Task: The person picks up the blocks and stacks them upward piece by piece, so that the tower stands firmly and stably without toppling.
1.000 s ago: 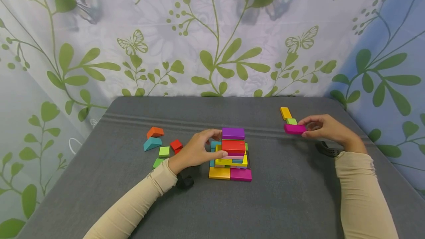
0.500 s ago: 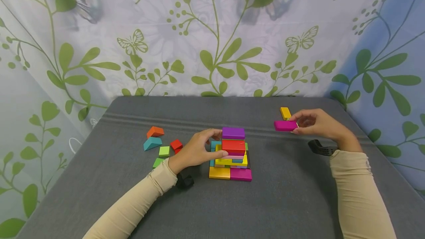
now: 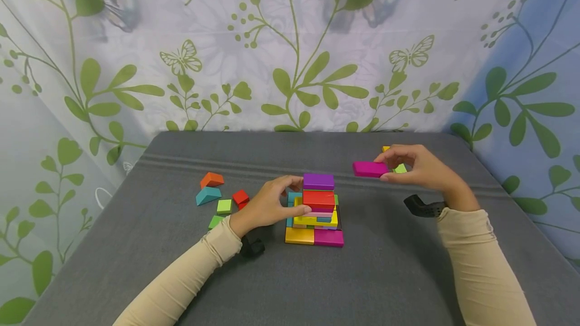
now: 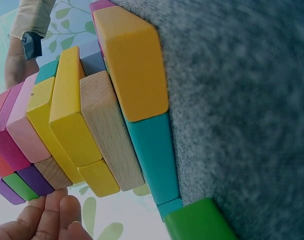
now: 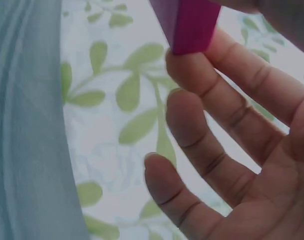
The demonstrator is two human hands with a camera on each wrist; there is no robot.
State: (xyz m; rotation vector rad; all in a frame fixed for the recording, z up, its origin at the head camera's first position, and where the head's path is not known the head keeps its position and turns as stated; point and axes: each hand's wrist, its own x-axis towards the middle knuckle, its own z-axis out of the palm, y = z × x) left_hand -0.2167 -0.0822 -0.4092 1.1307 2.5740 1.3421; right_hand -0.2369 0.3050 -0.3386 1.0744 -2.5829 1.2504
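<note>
My right hand (image 3: 419, 167) pinches a magenta block (image 3: 369, 169) by its right end, in the air right of the tower. The right wrist view shows thumb and fingers at the end of this magenta block (image 5: 194, 25), the other fingers spread. At mid-table, a tower of colored blocks (image 3: 318, 200) rises in layers, a purple block (image 3: 318, 181) on top. My left hand (image 3: 269, 201) holds the tower's upper left side, thumb at the front and fingers behind. In the left wrist view, fingertips (image 4: 54, 200) touch the small upper blocks.
Left of the tower lie loose blocks: orange (image 3: 211, 180), teal (image 3: 208, 195), red (image 3: 240, 197) and green ones (image 3: 224, 207). A light green block (image 3: 401, 168) and a yellow block (image 3: 386, 148) lie partly hidden behind the right hand. A leaf-patterned curtain (image 3: 254, 64) hangs behind the grey table.
My right hand has lifted the magenta block and carried it left toward the tower, away from the yellow and light green blocks. The left hand has stayed at the tower.
</note>
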